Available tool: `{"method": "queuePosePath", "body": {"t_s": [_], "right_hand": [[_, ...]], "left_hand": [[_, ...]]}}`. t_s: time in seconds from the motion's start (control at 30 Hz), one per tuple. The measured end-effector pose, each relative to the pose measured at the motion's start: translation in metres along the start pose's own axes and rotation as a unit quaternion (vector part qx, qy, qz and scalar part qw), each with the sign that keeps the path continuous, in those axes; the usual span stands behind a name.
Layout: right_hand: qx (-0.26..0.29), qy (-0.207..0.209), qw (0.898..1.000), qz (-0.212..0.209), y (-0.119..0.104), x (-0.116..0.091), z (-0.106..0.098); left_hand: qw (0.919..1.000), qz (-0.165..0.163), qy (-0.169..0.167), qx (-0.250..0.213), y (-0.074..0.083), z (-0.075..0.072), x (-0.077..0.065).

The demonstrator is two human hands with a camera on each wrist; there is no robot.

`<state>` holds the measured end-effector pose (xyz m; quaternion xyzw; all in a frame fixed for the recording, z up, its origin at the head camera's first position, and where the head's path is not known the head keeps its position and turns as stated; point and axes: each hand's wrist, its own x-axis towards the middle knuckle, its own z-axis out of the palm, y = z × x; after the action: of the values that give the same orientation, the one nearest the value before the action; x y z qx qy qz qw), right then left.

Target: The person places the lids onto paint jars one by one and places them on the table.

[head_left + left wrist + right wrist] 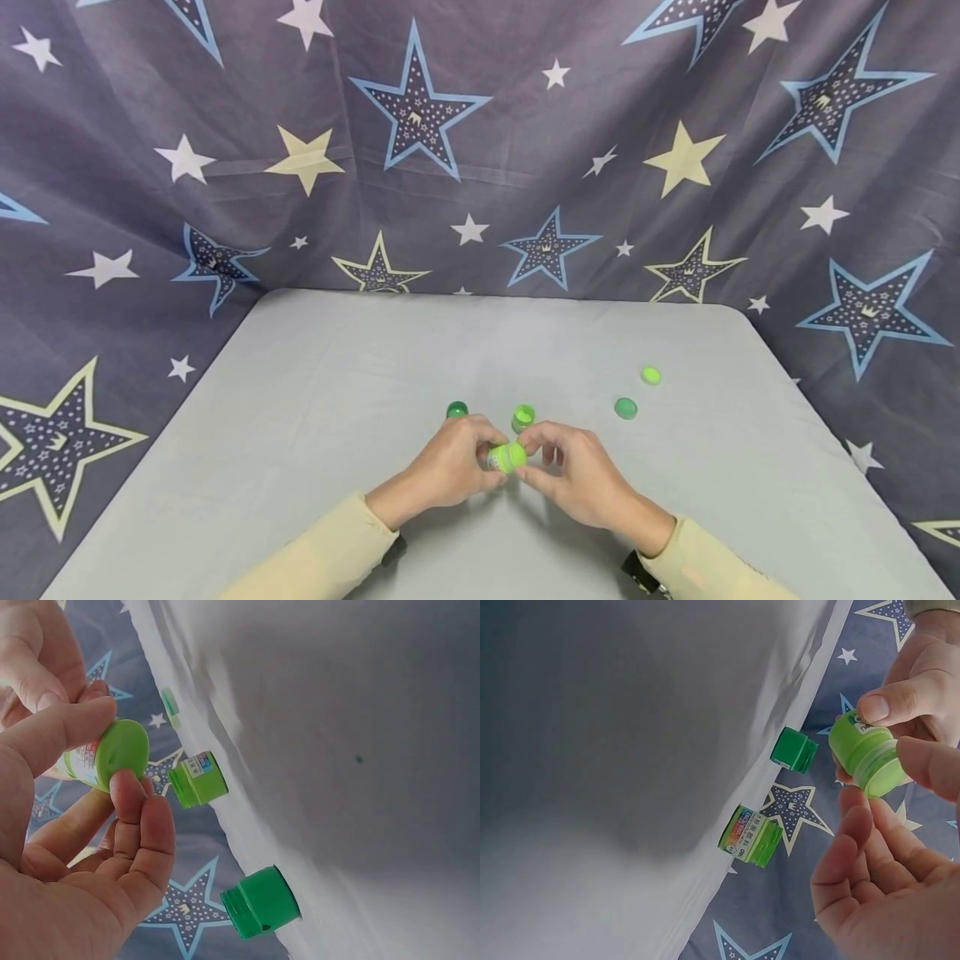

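My left hand point(461, 458) grips a small light-green paint jar point(86, 761) by its body, tilted in the air above the table. At its lidded end, my right hand point(581, 475) pinches the pale green lid point(883, 771) between thumb and fingertips. Just beyond the hands stands an open light-green paint jar point(523, 418), its printed label showing in the right wrist view. A dark green paint jar point(262, 902) stands to its left, partly hidden behind my left hand in the head view.
Two loose lids lie to the right on the table point(360, 358): a dark green lid point(626, 408) and, a little farther back, a bright green lid point(651, 375). A star-patterned curtain point(510, 150) hangs behind and beside the table.
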<state>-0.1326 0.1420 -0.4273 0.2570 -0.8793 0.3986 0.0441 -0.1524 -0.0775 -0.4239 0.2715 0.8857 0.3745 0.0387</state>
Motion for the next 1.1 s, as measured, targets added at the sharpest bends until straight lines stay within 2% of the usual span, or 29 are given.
{"method": "queuePosePath", "body": {"t_s": [0.37,0.63,1.1], "right_hand": [[0.007,-0.004,1.000,-0.010,0.0003,0.0010,0.0010],[-0.004,-0.002,1.000,-0.005,0.0005,0.0014,0.0010],[-0.030,-0.013,0.999,0.033,-0.0011,0.0042,0.0001]], "left_hand": [[0.9999,-0.011,-0.007,-0.009,0.0019,0.0003,0.0001],[0.9999,-0.005,-0.007,-0.008,0.0021,0.0009,0.0006],[0.9998,0.003,-0.011,-0.013,0.0033,0.0021,0.0002]]}}
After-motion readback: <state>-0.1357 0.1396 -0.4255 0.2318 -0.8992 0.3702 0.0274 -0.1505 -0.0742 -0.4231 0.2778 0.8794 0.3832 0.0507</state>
